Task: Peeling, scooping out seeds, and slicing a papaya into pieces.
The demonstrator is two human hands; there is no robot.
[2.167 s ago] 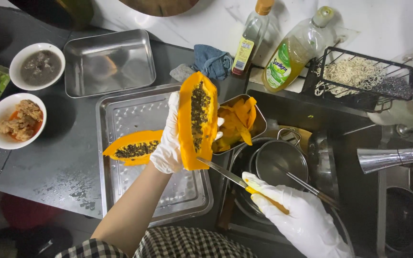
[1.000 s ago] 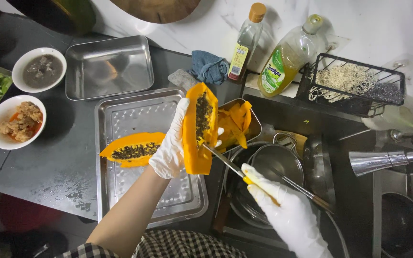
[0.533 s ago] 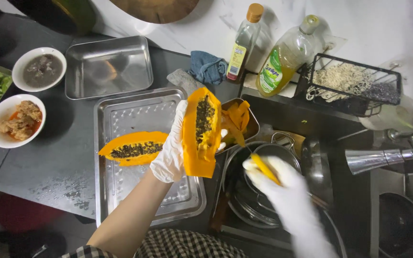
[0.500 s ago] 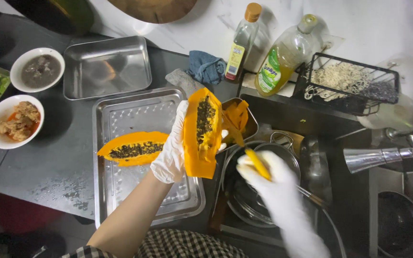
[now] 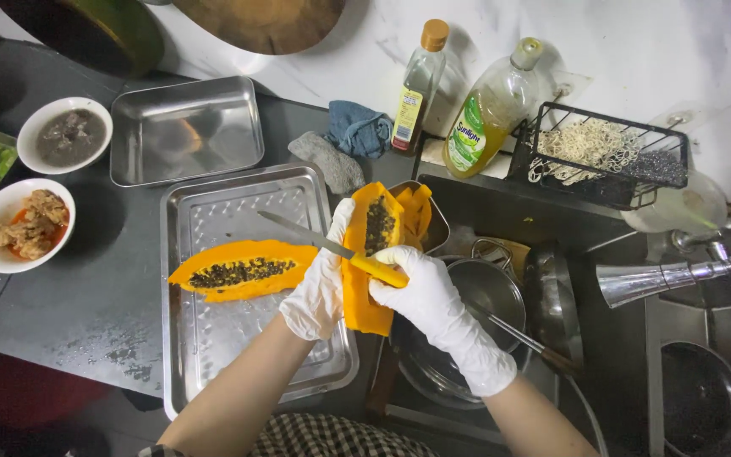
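— From where is the camera looking?

— It is sitting on the person's head and looking almost straight down, over the forearms coming in from the bottom edge.

— Which way is it facing?

— It is facing the white wall (image 5: 636, 51) running along the far edge of the table (image 5: 86, 296).

— How near is it?

— Close: the hands are filling the middle, and the table's left edge and the sink (image 5: 704, 406) at the right are getting cut off.

— Is another view sharing anything?

— No, only this one is showing.
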